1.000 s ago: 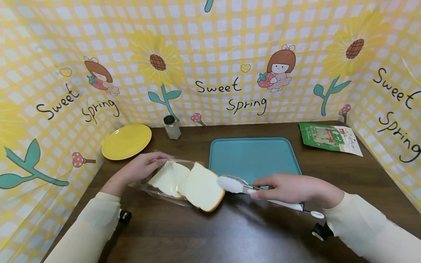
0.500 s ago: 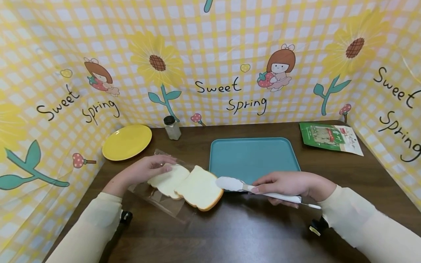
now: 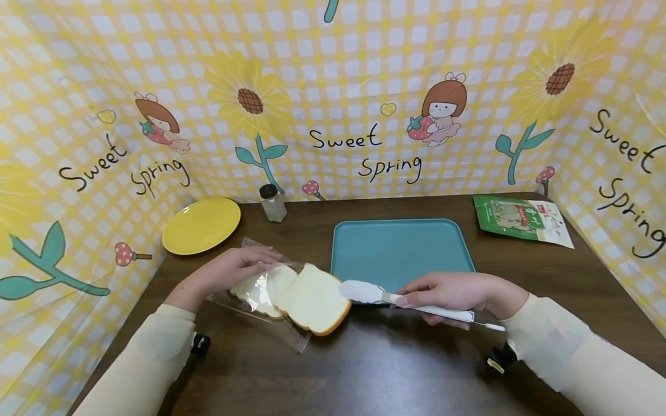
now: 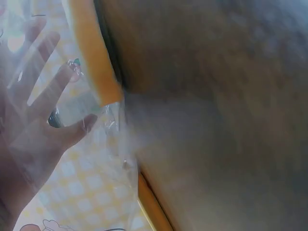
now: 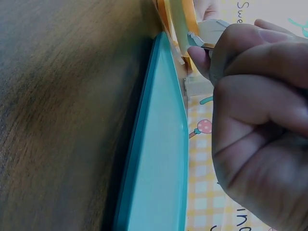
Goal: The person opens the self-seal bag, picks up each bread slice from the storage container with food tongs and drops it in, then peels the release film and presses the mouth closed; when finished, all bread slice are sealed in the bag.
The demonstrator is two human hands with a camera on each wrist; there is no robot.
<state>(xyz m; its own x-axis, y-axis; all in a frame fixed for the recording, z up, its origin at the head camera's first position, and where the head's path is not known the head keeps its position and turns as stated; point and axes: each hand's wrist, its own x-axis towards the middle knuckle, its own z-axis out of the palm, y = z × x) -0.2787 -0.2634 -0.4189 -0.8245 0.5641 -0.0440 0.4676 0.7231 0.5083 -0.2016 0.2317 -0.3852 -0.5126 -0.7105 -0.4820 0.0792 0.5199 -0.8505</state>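
Note:
My right hand [image 3: 450, 294] grips white-handled tongs [image 3: 359, 290], fingers wrapped round the arms. The tong tips overlap the right edge of the front slice of bread [image 3: 314, 297]. That slice sticks out of a clear plastic bag [image 3: 296, 338]. A second slice [image 3: 281, 277] lies partly behind it, under the film. Over the bag's far left side, my left hand [image 3: 234, 268] reaches with its fingers extended. In the left wrist view the spread fingers [image 4: 50, 98] show through the plastic, beside the crust.
A blue tray [image 3: 403, 248] lies just right of the bread. Along the back stand a yellow plate [image 3: 202, 226] and a black-capped shaker [image 3: 273, 203]. A green and white food packet [image 3: 522, 219] lies at the back right. Checked cloth surrounds the table on three sides.
My left hand has moved slightly right over the bag, and the bag's opening has slid back from the front slice. The tongs have closed up and shifted a little left.

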